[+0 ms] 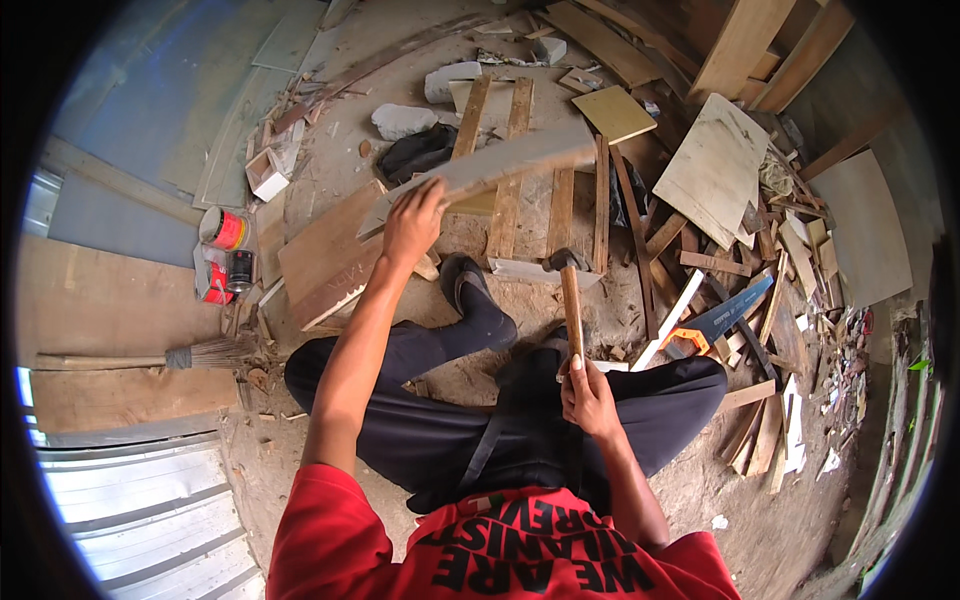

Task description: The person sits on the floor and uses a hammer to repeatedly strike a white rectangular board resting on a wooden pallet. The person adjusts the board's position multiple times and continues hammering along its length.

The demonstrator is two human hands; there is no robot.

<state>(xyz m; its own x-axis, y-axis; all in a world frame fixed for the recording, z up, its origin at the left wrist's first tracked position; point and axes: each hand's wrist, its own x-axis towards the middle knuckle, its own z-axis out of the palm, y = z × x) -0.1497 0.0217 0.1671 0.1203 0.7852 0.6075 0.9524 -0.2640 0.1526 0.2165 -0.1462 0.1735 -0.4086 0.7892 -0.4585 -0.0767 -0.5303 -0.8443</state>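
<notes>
My left hand [415,215] is closed on the near left end of a long grey-faced board [515,160], which slants up to the right over the wooden slats [507,215]. My right hand [590,395] is wrapped round the lower handle of a claw hammer [572,305], its dark head pointing away from me. Below the raised board, the slats lie on the ground, their near ends by a pale strip [545,270] just beyond my feet. A reddish-brown board [335,260] with a splintered edge lies left of the slats.
A handsaw [730,312] with an orange handle rests among scrap wood on the right, near a pale plywood sheet [712,170]. Paint tins [222,230] and a broom [205,355] lie to the left. Pale chunks [403,122] and a dark bag [418,152] sit beyond the board.
</notes>
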